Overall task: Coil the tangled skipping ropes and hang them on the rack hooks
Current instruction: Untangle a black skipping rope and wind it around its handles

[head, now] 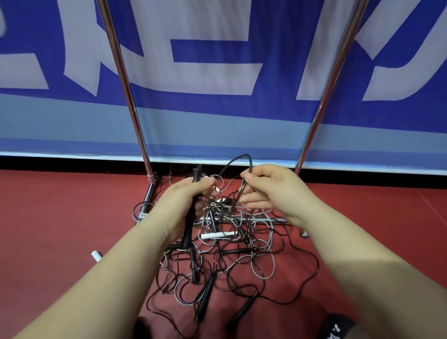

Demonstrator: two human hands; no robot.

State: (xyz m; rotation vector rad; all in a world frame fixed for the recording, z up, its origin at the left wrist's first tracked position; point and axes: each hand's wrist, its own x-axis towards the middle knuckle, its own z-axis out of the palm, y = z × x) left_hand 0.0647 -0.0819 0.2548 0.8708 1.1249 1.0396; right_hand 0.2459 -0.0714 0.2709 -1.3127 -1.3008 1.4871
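Both hands are raised over a tangled heap of skipping ropes (228,258) lying on the red floor (54,226) at the foot of a chrome rack (128,96). The left hand (185,198) grips a black handle (190,221) that runs down past the wrist, fingers curled round it. The right hand (271,190) pinches a dark cord (238,160) between thumb and fingertips; the cord arches up in a loop between the two hands and then drops into the pile.

The heap mixes black and grey cords with several black handles and a white handle (217,235) — which cord belongs to which handle cannot be traced. Another white handle end (96,255) sticks out beside the left forearm, the rest of it hidden.

Only the rack's two uprights and base bars show; its top is cut off by the frame's upper edge. Behind it stands a blue banner (213,55) with large white letters, also cropped. At the bottom right a dark object (337,327) with white markings is half out of view — too little shows to name it.
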